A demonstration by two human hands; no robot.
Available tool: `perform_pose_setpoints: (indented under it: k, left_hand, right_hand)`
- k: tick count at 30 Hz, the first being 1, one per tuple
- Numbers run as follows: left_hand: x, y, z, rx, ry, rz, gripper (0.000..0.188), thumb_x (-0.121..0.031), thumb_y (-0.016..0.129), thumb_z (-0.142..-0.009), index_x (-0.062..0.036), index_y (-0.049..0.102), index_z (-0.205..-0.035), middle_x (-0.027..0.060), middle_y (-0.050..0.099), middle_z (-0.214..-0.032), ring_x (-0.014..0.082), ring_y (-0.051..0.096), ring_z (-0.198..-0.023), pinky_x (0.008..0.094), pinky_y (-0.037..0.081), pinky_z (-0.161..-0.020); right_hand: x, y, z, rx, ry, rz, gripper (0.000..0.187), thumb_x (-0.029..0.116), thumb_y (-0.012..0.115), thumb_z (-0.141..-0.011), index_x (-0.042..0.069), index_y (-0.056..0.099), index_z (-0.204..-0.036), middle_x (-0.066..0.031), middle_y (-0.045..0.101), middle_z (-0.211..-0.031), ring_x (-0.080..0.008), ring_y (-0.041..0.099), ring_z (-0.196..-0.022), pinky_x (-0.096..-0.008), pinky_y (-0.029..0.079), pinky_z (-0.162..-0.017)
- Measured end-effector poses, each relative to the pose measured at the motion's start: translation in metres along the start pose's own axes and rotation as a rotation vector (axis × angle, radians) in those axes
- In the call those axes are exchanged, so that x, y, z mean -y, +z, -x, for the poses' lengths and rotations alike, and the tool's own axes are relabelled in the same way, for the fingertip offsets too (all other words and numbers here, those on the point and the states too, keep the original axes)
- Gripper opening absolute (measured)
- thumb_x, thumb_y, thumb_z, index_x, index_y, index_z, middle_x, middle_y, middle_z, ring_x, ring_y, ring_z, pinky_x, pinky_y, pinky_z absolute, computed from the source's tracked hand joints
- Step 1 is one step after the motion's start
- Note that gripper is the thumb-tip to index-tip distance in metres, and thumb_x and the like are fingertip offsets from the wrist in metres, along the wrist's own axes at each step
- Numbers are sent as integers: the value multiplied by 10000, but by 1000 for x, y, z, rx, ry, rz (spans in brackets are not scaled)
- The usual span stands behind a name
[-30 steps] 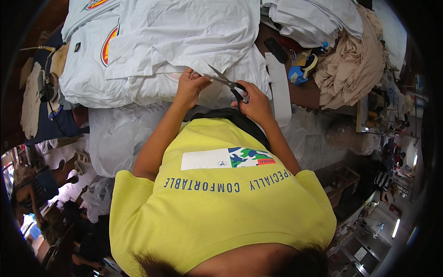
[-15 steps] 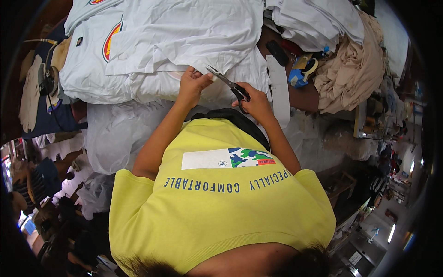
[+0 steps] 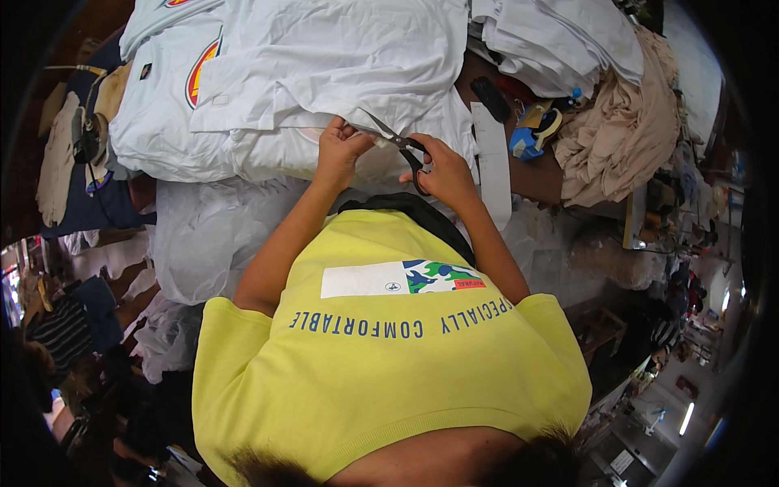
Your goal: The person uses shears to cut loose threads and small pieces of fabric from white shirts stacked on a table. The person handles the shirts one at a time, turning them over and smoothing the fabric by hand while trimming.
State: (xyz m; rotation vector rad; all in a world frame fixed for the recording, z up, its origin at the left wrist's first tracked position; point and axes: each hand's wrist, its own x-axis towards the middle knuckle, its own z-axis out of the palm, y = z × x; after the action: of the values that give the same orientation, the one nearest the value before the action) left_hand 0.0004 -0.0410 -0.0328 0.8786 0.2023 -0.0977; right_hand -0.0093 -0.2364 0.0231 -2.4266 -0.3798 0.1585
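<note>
Several white T-shirts [image 3: 349, 57] lie piled in front of me, one with a red and yellow oval print at the left. My left hand [image 3: 337, 154] is closed in a pinch on the near edge of the top T-shirt. A pair of scissors [image 3: 401, 142] with dark handles is in my right hand [image 3: 448, 172], fingers through the loops. Its handles are spread and its blades point up and left, over the shirt edge just right of my left fingertips. Whether any cloth sits between the blades, I cannot make out.
To the right are a long white strip [image 3: 492, 162], a black case [image 3: 490, 99], tape rolls [image 3: 539, 130] and a heap of beige cloth [image 3: 604, 142]. More white garments [image 3: 560, 40] lie behind. An iron [image 3: 91, 138] stands at the left; clear plastic [image 3: 203, 235] hangs below the pile.
The scissor handles have moved apart, and the blades have shifted slightly left and down toward my left fingers. My left hand keeps its pinch on the T-shirt edge.
</note>
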Motion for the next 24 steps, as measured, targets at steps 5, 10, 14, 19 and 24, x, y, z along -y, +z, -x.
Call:
perform_pose_setpoints:
  k: [5, 10, 14, 19, 24]
  left_hand:
    - [-4, 3, -1, -28, -4, 45, 467, 56, 609, -749, -20, 439, -1177, 77, 590, -1007, 154, 593, -901, 294, 514, -789]
    - [-8, 0, -7, -36, 31, 112, 493, 71, 594, -758, -31, 413, -1206, 78, 584, -1020, 166, 595, -900, 310, 520, -781]
    - [-4, -3, -7, -49, 25, 99, 515, 83, 588, -761, -56, 402, -1220, 76, 584, -1023, 168, 597, -900, 313, 525, -776]
    - [-5, 1, -5, -43, 20, 88, 514, 81, 594, -759, -67, 402, -1213, 69, 580, -1035, 161, 596, -904, 309, 525, -770]
    - [-10, 2, -4, -68, 9, 106, 509, 76, 597, -761, -70, 402, -1208, 67, 582, -1035, 160, 594, -907, 310, 523, -769]
  right_hand:
    - [-8, 0, 3, 72, 88, -114, 546, 161, 770, -611, 122, 537, -1102, -68, 590, -694, -242, 577, -615, -320, 456, -589]
    - [-15, 6, 5, 30, 59, -150, 584, 186, 799, -581, 118, 537, -1099, -68, 580, -682, -194, 550, -565, -304, 442, -553]
    - [-2, 2, -4, 28, 42, -80, 662, 272, 836, -540, 119, 533, -1108, -40, 507, -645, -167, 514, -537, -297, 427, -530]
    - [9, -3, -12, 99, 99, -100, 648, 293, 827, -539, 132, 535, -1094, -72, 537, -711, -207, 525, -622, -327, 443, -592]
    - [-7, 9, -8, 83, 114, -144, 615, 246, 821, -548, 123, 540, -1082, -80, 545, -631, -226, 544, -560, -317, 446, -558]
